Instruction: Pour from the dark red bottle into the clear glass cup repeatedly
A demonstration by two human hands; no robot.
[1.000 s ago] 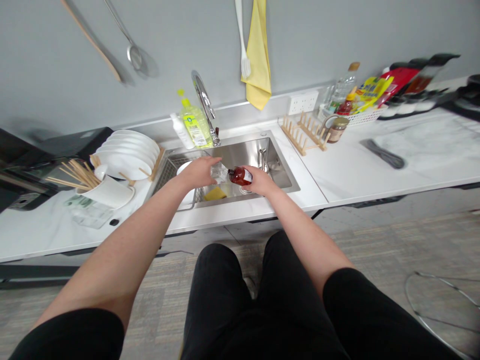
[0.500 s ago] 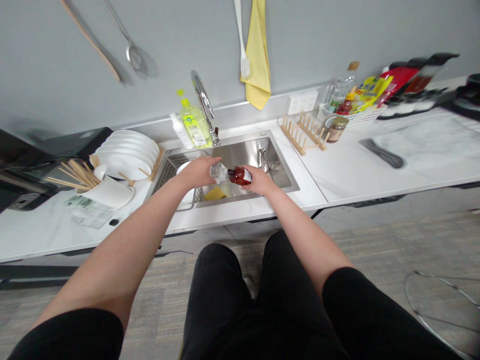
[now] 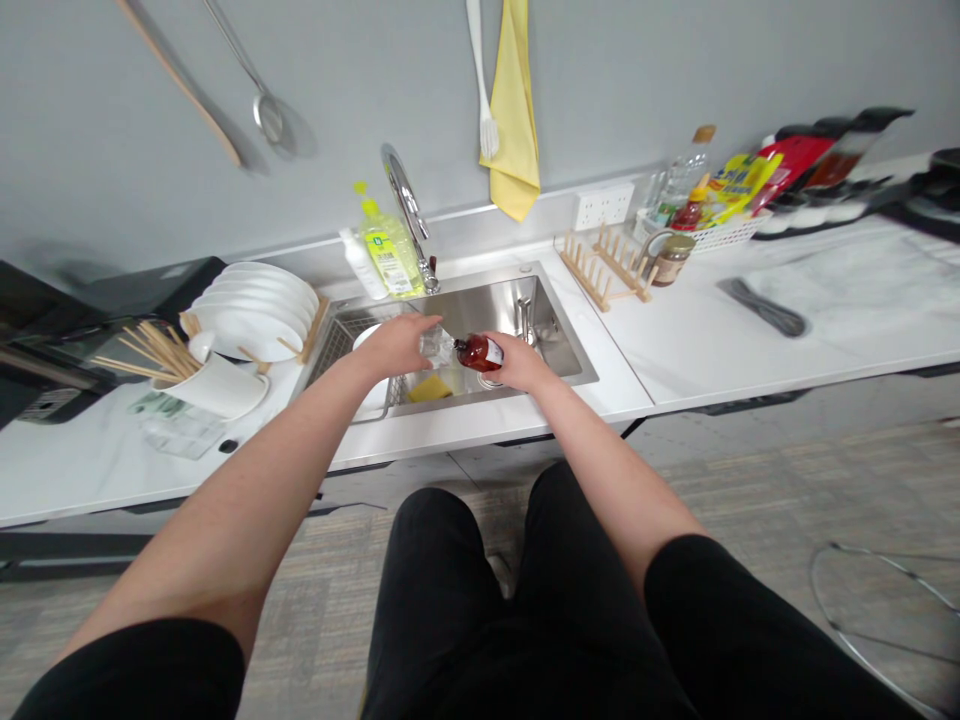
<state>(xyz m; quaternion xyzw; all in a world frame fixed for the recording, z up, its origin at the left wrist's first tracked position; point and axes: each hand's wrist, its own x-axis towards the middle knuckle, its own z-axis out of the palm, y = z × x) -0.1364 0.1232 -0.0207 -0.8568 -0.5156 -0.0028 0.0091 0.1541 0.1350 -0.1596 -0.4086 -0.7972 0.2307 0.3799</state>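
Note:
Over the steel sink [image 3: 581,372], my left hand [image 3: 401,345] is closed around a small clear glass [image 3: 436,347], its mouth turned to the right. My right hand [image 3: 517,362] grips a reddish-brown bottle [image 3: 475,352] with a white label, tipped nearly sideways. The bottle's dark neck points left and meets the glass's mouth; whether they touch I cannot tell. Below them in the sink lies a yellow sponge [image 3: 430,389]. A white dish [image 3: 367,400] rests in the wire basket [image 3: 341,335] on the sink's left side, partly hidden by my left hand.
Behind the sink rise a chrome faucet [image 3: 409,210] and a yellow-green soap bottle [image 3: 391,255]. Racked white plates [image 3: 255,305] and a chopstick holder [image 3: 214,385] stand left. To the right are a wooden rack [image 3: 607,268], a lidded jar [image 3: 673,262] and a dark cable [image 3: 766,308].
The camera view has shifted very slightly. Both hands, the glass and the tipped bottle stay in nearly the same place.

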